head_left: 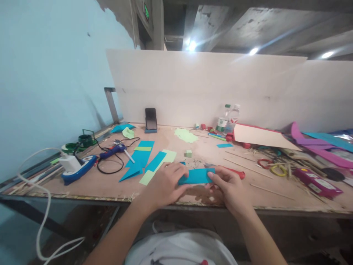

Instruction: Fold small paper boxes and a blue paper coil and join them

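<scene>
A strip of blue paper [196,176] is stretched between my two hands, just above the front of the table. My left hand [172,179] pinches its left end, and my right hand [226,184] grips the right end with the thumb on top. Behind my right hand lies a red-handled tool [239,173], partly hidden; its kind is not clear. To the left of my hands are a pale green paper strip [147,178], a blue paper piece [156,161] and a larger blue sheet [145,152]. A small pale green paper cube [188,153] sits beyond the strip.
At left are a blue glue gun [113,151] with its cord and a power strip [79,169]. A phone [150,118] stands on a holder at the back, near two bottles [222,121]. Thin sticks [248,168], tape rolls [278,169] and a purple box [317,182] lie at right.
</scene>
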Demonstrator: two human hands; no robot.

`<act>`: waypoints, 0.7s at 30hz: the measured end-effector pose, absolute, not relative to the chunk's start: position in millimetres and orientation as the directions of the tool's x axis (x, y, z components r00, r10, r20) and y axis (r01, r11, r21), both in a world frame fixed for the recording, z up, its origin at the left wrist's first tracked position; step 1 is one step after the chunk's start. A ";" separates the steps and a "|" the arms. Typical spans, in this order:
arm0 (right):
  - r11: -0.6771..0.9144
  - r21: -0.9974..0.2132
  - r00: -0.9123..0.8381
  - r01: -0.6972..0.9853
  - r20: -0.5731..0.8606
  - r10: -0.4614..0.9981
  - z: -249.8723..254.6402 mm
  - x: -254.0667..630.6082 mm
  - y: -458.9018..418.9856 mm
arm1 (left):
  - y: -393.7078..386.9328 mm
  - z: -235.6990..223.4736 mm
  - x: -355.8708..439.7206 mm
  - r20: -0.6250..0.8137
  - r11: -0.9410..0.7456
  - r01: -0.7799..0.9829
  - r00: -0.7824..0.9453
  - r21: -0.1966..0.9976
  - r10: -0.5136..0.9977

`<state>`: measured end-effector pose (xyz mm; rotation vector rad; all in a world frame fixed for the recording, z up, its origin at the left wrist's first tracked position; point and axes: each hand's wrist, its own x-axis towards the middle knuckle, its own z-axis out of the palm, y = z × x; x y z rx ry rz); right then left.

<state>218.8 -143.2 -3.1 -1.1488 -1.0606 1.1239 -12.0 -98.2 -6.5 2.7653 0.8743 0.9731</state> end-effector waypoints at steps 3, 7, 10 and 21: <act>0.074 -0.991 0.138 -0.113 0.059 0.989 -3.6 218.4 -141.5 | -100.3 -6.2 -15.8 0.572 -0.837 0.482 0.623 0.257 0.534; 0.069 -0.991 0.140 -0.113 0.053 0.989 -6.4 220.0 -139.6 | -102.2 -8.2 -17.3 0.612 -0.855 0.461 0.612 0.238 0.501; 0.093 -0.988 0.159 -0.127 0.072 0.985 -6.7 220.8 -140.9 | -102.0 -9.0 -17.4 0.640 -0.861 0.414 0.583 0.296 0.500; 0.064 -0.995 -0.066 0.075 0.059 0.996 -0.4 220.0 -151.6 | -110.8 -3.0 -17.0 0.555 -0.713 0.207 0.498 0.670 0.666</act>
